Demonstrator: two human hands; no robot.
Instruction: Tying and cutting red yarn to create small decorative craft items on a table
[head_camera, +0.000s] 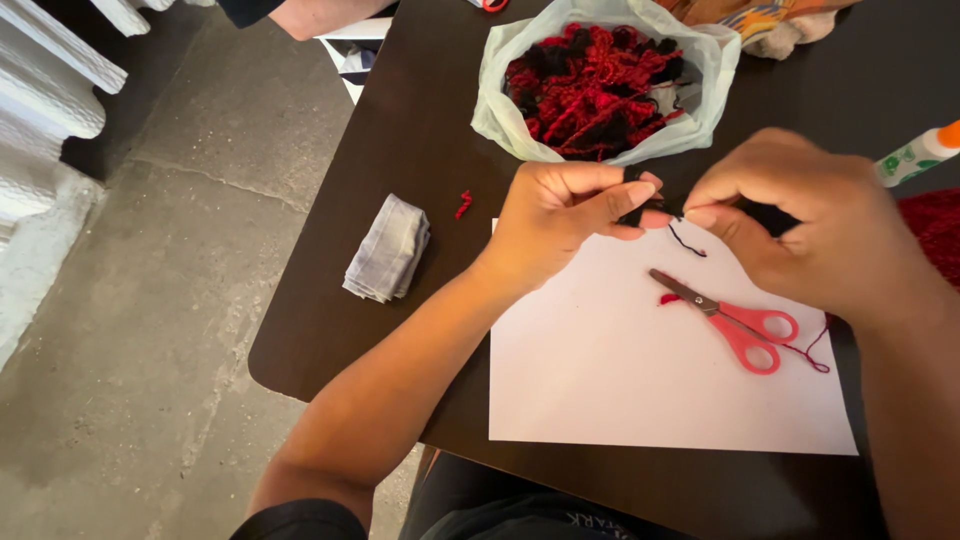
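My left hand (560, 215) and my right hand (800, 225) meet above a white sheet of paper (640, 390) on a dark brown table (420, 130). Both pinch a small piece of black yarn (660, 210) between thumb and fingers; a short black strand dangles from it toward the paper. Red-handled scissors (735, 320) lie closed on the paper just below my right hand, with a bit of red yarn beside the blades.
A pale plastic bag (500, 90) filled with red and black yarn stands at the table's far side. A folded grey cloth (388, 250) lies left, with a red scrap (463, 205) nearby. A glue bottle (920, 152) sits right. Concrete floor lies left.
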